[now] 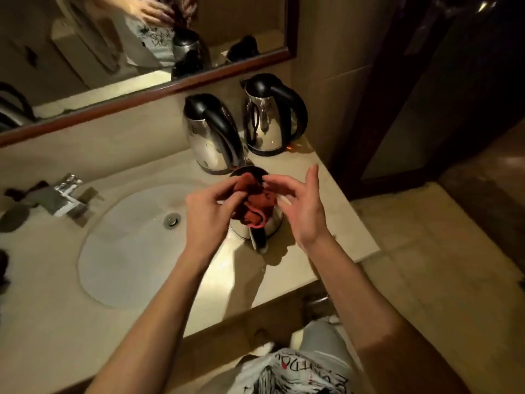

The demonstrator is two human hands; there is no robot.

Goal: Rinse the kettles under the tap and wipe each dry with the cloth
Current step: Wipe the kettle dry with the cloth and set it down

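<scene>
Left hand (208, 206) pinches red cloth (255, 201) over near kettle (255, 223) on counter (326, 211), right of sink (127, 237). Right hand (301, 206) open, fingers spread beside cloth. Two kettles (213, 135) stand farther back.

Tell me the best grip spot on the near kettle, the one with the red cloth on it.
Take the near kettle by its black handle, coming from the counter's front edge. The handle points toward the person and is bare, while the red cloth and both hands cover the top. The left hand pinches the cloth; the right hand hovers open beside it.
</scene>
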